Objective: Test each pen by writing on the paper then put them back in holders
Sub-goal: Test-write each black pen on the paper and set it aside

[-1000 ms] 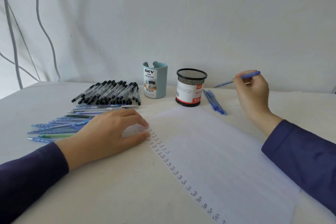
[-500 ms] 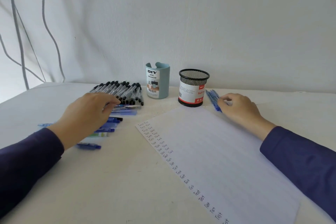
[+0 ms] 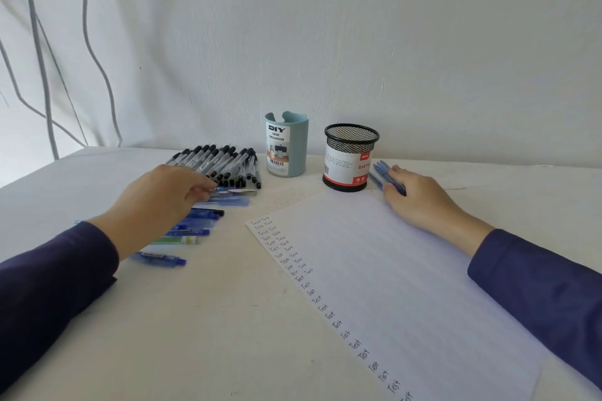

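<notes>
A lined paper sheet [image 3: 423, 270] with a column of "Test" words lies at the centre right of the white table. Behind it stand a pale blue desk organizer [image 3: 286, 146] and a black mesh holder [image 3: 350, 159]. My left hand [image 3: 159, 202] reaches over a loose spread of blue pens [image 3: 195, 228], its fingertips pinching the end of a slim pen [image 3: 236, 191]. My right hand [image 3: 420, 202] rests with its fingers laid flat on a small bunch of blue pens [image 3: 378, 172] just right of the mesh holder.
A neat row of black-capped pens [image 3: 224, 163] lies left of the organizer. A green pen [image 3: 177, 240] sits among the blue ones. Grey cables [image 3: 39, 75] hang on the wall at the left. The white wall stands close behind the holders.
My right hand has laid its blue pen down on the bunch beside the mesh holder. My left hand left the paper's edge and moved left and back over the blue pens.
</notes>
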`<action>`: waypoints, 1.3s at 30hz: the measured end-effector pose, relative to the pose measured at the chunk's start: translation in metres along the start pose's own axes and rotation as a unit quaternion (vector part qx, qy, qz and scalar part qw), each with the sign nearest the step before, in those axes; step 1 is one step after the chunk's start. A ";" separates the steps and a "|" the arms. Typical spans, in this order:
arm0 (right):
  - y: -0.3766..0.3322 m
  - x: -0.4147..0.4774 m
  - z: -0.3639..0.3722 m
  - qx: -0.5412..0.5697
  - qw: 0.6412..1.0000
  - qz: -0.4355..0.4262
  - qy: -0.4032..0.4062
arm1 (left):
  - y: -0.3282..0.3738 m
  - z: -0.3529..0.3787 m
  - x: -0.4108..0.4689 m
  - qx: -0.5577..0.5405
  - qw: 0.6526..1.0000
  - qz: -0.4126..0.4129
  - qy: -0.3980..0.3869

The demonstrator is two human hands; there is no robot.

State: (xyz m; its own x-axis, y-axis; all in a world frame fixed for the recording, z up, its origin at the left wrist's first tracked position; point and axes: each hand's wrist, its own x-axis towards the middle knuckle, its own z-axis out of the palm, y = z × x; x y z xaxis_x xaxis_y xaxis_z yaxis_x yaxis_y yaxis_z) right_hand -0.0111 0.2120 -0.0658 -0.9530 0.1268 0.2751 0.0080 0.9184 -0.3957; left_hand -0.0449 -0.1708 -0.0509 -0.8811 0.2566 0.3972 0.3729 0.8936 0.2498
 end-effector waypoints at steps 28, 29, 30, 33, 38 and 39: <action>0.002 -0.005 -0.005 -0.053 0.989 -0.003 0.134 | 0.035 0.019 -0.025 -0.032 0.959 0.281 0.030; 0.003 -0.004 -0.004 -0.055 0.990 -0.005 0.128 | 0.035 0.019 -0.025 -0.034 0.959 0.281 0.031; 0.005 -0.004 -0.004 -0.048 0.992 -0.006 0.116 | 0.036 0.019 -0.026 -0.037 0.959 0.280 0.030; 0.009 -0.004 -0.003 -0.009 0.996 0.005 0.091 | 0.039 0.022 -0.028 -0.041 0.958 0.282 0.014; 0.014 0.001 -0.003 0.010 0.996 0.012 0.093 | 0.041 0.027 -0.030 -0.065 0.959 0.276 0.002; 0.013 0.001 -0.002 0.012 0.996 0.013 0.091 | 0.041 0.027 -0.030 -0.070 0.959 0.275 0.002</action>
State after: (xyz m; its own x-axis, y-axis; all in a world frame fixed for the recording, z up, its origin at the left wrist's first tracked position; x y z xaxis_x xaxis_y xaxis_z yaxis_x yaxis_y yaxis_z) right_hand -0.0108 0.2253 -0.0689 -0.8822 0.2173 0.4178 0.0223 0.9054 -0.4240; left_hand -0.0110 -0.1318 -0.0762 -0.5384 0.6741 0.5056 0.8169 0.5648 0.1168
